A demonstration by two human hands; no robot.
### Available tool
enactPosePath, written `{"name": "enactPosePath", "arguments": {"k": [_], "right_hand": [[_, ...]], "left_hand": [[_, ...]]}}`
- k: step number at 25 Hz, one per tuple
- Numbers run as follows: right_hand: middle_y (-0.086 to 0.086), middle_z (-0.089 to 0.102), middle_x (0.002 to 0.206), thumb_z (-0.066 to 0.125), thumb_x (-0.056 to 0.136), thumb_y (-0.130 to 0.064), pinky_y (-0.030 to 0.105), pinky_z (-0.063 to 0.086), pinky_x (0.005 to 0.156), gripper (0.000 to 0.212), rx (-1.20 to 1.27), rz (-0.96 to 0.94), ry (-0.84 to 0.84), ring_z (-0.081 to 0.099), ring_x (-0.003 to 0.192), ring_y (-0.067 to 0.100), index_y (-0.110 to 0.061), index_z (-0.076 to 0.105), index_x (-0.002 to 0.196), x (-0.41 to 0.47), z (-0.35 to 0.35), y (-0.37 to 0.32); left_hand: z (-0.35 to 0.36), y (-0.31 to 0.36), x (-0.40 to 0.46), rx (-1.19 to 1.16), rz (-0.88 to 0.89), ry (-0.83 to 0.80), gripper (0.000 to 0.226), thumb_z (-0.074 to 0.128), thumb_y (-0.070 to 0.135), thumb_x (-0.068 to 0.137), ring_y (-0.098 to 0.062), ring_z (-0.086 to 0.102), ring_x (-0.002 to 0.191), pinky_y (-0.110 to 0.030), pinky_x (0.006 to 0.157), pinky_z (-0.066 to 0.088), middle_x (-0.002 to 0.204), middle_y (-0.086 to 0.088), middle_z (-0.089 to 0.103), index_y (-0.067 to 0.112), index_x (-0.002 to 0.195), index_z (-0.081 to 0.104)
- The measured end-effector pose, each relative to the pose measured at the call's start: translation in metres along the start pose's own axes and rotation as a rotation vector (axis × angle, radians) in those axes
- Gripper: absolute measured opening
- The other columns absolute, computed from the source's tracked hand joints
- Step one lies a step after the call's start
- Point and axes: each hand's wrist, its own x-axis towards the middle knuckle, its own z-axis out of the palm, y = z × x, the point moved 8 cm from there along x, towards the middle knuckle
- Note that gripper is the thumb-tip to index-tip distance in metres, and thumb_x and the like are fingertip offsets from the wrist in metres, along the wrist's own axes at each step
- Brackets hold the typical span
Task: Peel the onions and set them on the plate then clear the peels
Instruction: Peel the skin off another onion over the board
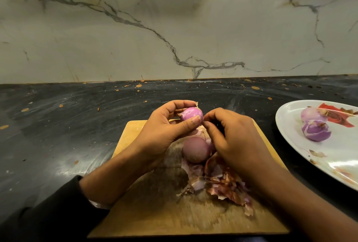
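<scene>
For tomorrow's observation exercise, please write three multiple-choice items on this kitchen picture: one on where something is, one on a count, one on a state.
1. Where does the unpeeled onion lie?
A. on the plate
B. on the board
C. on the bare counter

2. How many onions are on the plate?
A. none
B. two
C. four

3. What is the state of the onion in the left hand?
A. mostly peeled
B. sliced in half
C. fully covered in dry skin

Answers:
1 B, it rests on the board beside the peels.
2 B, two peeled onions sit together on the plate.
3 A, its shiny purple flesh shows, with a scrap of skin at the edge where the right hand pinches.
</scene>
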Motion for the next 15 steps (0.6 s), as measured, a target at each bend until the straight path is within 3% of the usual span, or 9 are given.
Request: {"name": "enactPosePath", "arguments": {"k": [3, 6, 11, 13, 15], "right_hand": [[0.002, 0.063, 0.096, 0.047, 0.104, -0.022, 0.04, 0.048, 0.076, 0.02, -0.099, -0.022, -0.083, 0.056, 0.086, 0.019, -0.013, 0.065, 0.107, 0.0, 0.015, 0.0], [0.003, 0.066, 0.09, 0.048, 0.101, -0.02, 0.043, 0.047, 0.074, 0.022, -0.103, -0.014, -0.058, 0.058, 0.082, 0.02, -0.012, 0.068, 0.1, 0.0, 0.008, 0.0], [-0.004, 0.07, 0.073, 0.053, 0.1, -0.016, 0.022, 0.047, 0.058, 0.022, 0.178, 0.217, -0.009, 0.064, 0.067, 0.006, -0.019, 0.072, 0.089, 0.003, 0.002, 0.019], [-0.003, 0.073, 0.077, 0.052, 0.102, -0.017, 0.013, 0.049, 0.059, 0.023, 0.363, 0.328, -0.042, 0.066, 0.069, 0.002, -0.018, 0.073, 0.093, 0.002, 0.006, 0.027], [0.0, 0.076, 0.084, 0.055, 0.101, -0.023, 0.015, 0.054, 0.066, 0.02, 0.51, 0.377, -0.068, 0.071, 0.076, 0.005, -0.016, 0.074, 0.096, 0.001, 0.007, 0.028]], "left_hand": [[-0.002, 0.001, -0.001, 0.044, 0.025, 0.023, 0.045, 0.078, 0.014, 0.066, -0.02, 0.069, 0.092, -0.035, 0.083, 0.061, 0.115, -0.014, 0.066, 0.013, 0.111, 0.068], [0.001, 0.001, -0.002, 0.061, 0.026, -0.001, 0.044, 0.079, 0.016, 0.065, -0.02, 0.07, 0.094, -0.036, 0.083, 0.06, 0.114, -0.012, 0.068, 0.016, 0.107, 0.069], [0.003, -0.001, 0.0, -0.061, -0.004, -0.045, 0.048, 0.073, 0.014, 0.071, -0.024, 0.069, 0.103, -0.033, 0.088, 0.059, 0.119, -0.017, 0.069, 0.013, 0.118, 0.066], [0.004, -0.001, 0.001, -0.094, -0.015, -0.049, 0.05, 0.071, 0.012, 0.071, -0.025, 0.069, 0.106, -0.035, 0.089, 0.059, 0.118, -0.013, 0.071, 0.011, 0.121, 0.065], [0.004, -0.001, 0.002, -0.088, -0.008, -0.054, 0.05, 0.07, 0.01, 0.072, -0.024, 0.069, 0.107, -0.035, 0.089, 0.058, 0.115, -0.01, 0.072, 0.01, 0.121, 0.064]]}}
